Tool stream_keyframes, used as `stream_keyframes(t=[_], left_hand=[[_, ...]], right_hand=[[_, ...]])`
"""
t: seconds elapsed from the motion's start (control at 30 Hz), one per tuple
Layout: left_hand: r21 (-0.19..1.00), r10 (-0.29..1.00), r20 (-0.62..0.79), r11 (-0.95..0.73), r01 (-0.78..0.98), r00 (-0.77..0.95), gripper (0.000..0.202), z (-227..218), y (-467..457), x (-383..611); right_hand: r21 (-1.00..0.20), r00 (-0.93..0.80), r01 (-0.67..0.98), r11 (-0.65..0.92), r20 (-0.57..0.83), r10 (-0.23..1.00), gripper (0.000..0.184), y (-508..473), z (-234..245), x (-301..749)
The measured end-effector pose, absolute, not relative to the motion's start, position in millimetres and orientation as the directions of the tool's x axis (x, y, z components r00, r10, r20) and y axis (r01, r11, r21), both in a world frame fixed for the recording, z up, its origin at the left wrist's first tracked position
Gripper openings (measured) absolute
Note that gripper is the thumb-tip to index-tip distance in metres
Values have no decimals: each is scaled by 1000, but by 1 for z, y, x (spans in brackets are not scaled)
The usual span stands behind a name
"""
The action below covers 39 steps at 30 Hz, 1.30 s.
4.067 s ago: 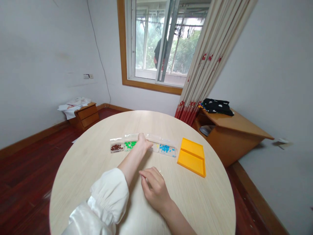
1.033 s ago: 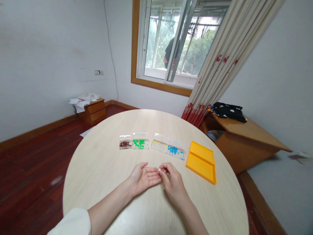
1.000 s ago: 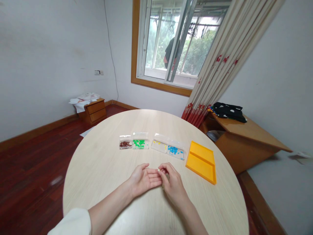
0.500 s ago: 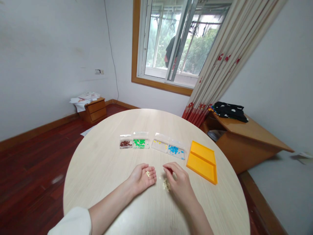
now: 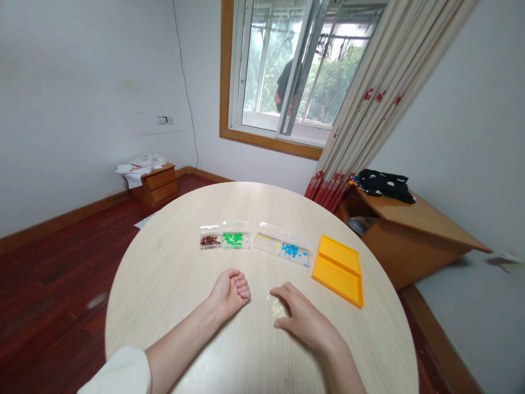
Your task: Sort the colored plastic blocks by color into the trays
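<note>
My left hand (image 5: 232,290) is turned palm up over the table with its fingers curled in. The small cream pieces that lay in its palm are now hidden behind the fingers. To the right, my right hand (image 5: 295,312) has thumb and fingers apart around a loose pile of small cream pieces (image 5: 279,308) on the tabletop, partly covering it. Beyond the hands stand clear plastic cases with small pieces: brown pieces (image 5: 210,241), green pieces (image 5: 233,239), a few yellow pieces (image 5: 264,237) and blue pieces (image 5: 291,250).
A yellow two-part tray (image 5: 338,279) lies right of the cases on the round pale table (image 5: 164,262). A wooden desk (image 5: 430,235) with dark cloth (image 5: 385,186) stands at the right, a small cabinet (image 5: 159,186) at the left. A person (image 5: 284,85) is visible behind the window.
My left hand has curled its fingers over the cream pieces in its palm and drawn slightly left. My right hand has opened from a pinch and come nearer over the pile.
</note>
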<state>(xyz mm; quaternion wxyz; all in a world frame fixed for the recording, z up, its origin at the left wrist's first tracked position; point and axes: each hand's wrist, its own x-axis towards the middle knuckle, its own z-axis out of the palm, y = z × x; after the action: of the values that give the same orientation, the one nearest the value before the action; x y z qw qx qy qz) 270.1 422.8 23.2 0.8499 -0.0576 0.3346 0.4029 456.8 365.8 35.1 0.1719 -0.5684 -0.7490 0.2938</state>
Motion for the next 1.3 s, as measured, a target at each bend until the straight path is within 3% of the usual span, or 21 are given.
stream_keyframes(t=[0.3,0.6,0.8,1.3], left_hand=[[209,638,-648,674,-709,416,21,27,422,272],[215,641,-642,677,-704,421,22,26,421,272],[222,637,-645,685,-694,423,22,29,420,273],[230,634,-644,695,-681,429,19,30,418,274]], right_hand=[[-593,-227,787,169,-23,974,14,373,29,444],[-487,-191,854,180,28,981,18,373,23,434],[-374,-88,924,75,-17,996,19,378,23,420],[-374,-35,926,47,38,999,20,385,13,421]])
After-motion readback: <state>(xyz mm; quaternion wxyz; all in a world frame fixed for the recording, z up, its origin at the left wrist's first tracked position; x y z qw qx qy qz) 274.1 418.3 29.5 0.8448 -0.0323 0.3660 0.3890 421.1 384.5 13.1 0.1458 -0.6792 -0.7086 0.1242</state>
